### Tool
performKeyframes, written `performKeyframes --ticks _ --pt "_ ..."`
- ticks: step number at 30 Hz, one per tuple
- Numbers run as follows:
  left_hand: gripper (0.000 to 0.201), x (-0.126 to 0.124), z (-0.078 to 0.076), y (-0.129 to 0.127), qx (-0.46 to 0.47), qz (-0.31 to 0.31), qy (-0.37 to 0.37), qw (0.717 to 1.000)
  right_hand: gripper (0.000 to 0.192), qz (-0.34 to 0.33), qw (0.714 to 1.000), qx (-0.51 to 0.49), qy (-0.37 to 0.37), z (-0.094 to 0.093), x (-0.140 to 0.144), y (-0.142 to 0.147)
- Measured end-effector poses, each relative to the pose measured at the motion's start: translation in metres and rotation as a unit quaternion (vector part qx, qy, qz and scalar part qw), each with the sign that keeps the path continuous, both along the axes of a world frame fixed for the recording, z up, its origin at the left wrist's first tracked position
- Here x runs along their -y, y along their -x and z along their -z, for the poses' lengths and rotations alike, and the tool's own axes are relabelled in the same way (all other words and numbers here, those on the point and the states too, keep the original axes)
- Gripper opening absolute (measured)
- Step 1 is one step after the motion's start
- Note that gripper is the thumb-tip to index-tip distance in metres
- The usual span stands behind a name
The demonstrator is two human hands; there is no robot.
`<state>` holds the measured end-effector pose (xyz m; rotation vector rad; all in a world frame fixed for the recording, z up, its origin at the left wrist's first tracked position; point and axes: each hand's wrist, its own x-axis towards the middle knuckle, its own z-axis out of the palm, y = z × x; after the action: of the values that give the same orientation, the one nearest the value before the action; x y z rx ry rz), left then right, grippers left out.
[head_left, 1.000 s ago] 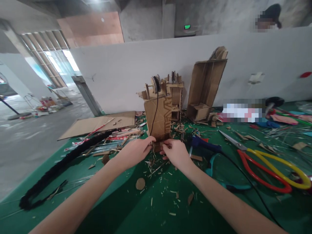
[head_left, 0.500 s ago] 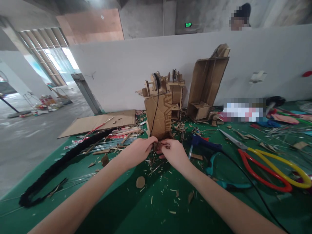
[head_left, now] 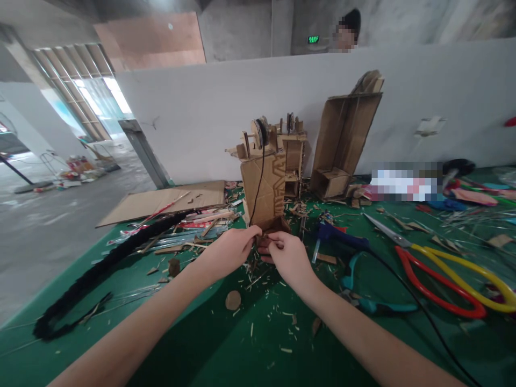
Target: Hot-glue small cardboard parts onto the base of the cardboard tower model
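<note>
left hand [head_left: 231, 250], right hand [head_left: 291, 257]: fingertips pinched on small brown cardboard piece [head_left: 263, 238] between them | tall brown cardboard tower [head_left: 262, 185]: just beyond, long axis upright | hands about equally near

Daylight glows in far-left windows [head_left: 118, 95]; shadow darkens the near green tabletop [head_left: 197, 346]. Edges stretch, and far-right clutter [head_left: 474, 196] seems slightly blurred.

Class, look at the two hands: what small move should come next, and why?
Perhaps hold the left hand steady and adjust with the right hand: both are close together in front of the cardboard model, where the black cord hangs down towards the left hand. What they handle is unclear.
</note>
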<state>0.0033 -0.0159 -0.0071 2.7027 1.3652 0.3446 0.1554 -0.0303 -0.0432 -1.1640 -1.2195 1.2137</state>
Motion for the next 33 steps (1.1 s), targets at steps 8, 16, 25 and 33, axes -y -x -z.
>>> performKeyframes --ticks 8,16,25,33 --pt "0.027 0.001 -0.001 -0.001 -0.002 0.006 -0.002 1.0 0.015 -0.009 1.0 -0.005 -0.008 0.004 0.0 0.001" --pt "0.029 0.003 0.001 -0.005 0.022 0.006 0.007 1.0 0.021 0.03 0.974 0.176 -0.138 0.011 0.005 -0.001" --pt "0.033 0.003 0.001 -0.005 0.036 0.018 0.016 0.999 0.021 0.067 0.958 0.243 -0.138 0.01 0.003 -0.004" --pt "0.02 0.009 -0.001 -0.016 0.007 -0.065 -0.022 0.998 0.019 0.047 0.969 0.2 -0.137 0.014 0.0 -0.004"
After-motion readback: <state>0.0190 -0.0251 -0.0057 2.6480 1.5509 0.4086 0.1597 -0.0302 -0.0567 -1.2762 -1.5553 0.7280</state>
